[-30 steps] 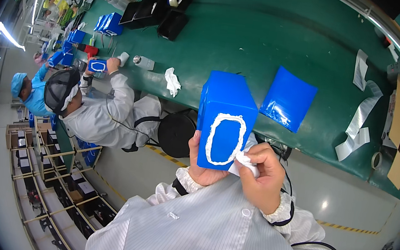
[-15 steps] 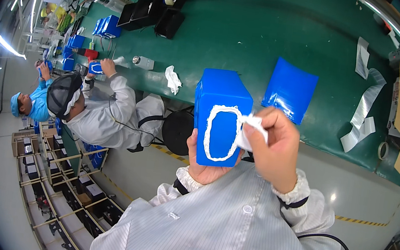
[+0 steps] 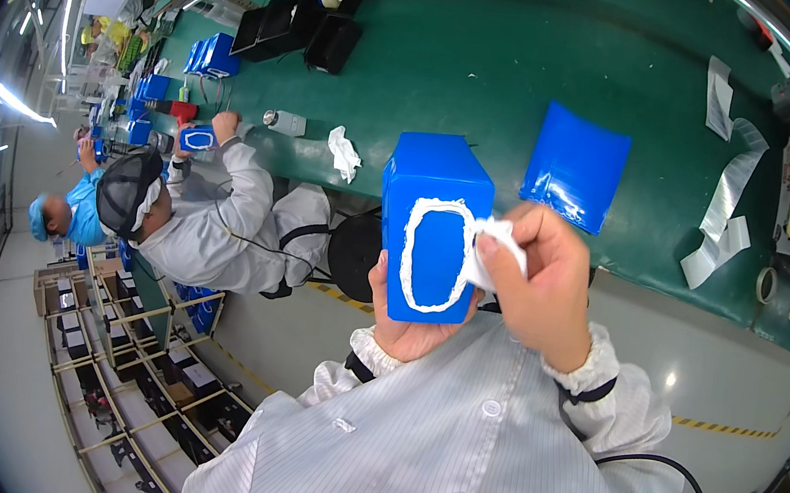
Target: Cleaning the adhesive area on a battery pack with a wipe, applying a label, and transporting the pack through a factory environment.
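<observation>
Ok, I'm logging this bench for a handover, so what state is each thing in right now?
Blue wrapped rectangular block: held upright off the bench, white ring of paste on its near face.
White crumpled wipe: pinched, pressed on the ring's right edge.
Left hand: gripping the block from below.
Right hand: closed on the wipe.
Flat blue pouch: lying on the green bench.

Glossy blue plastic-wrapped block (image 3: 432,227) with a rough white bead; soft white cloth wad (image 3: 492,249); matt green tabletop (image 3: 498,71).
</observation>
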Motion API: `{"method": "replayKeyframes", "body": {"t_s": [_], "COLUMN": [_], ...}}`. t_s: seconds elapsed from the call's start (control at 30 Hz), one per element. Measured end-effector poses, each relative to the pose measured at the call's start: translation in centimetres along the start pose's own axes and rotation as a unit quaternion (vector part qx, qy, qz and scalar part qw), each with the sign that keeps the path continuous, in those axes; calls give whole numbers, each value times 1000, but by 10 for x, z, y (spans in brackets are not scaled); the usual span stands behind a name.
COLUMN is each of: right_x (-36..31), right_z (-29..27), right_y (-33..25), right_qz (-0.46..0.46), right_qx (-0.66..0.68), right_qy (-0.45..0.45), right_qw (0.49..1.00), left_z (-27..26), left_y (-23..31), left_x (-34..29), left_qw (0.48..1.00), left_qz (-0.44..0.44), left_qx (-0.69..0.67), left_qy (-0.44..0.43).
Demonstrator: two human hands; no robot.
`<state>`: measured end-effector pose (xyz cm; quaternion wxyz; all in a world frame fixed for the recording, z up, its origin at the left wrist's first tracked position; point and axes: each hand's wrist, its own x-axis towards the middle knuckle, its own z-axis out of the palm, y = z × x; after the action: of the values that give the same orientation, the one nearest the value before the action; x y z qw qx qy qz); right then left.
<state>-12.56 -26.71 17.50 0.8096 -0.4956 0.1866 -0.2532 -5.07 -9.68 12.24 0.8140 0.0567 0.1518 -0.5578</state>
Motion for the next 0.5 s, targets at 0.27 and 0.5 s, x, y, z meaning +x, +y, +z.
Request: {"method": "replayKeyframes", "body": {"t_s": [0.27, 0.5], "right_x": [-43, -41], "right_z": [-9, -28], "right_y": [27, 18], "right_qz": [46, 21], "right_qx": [-51, -8], "right_qy": [-57, 18], "right_qw": [996, 1000], "left_z": [-12, -29], "left_y": [10, 12], "left_x": [1, -6], "left_qw": [998, 997], "left_qz": [21, -68], "left_qx": [52, 13], "left_qy": [13, -29]}}
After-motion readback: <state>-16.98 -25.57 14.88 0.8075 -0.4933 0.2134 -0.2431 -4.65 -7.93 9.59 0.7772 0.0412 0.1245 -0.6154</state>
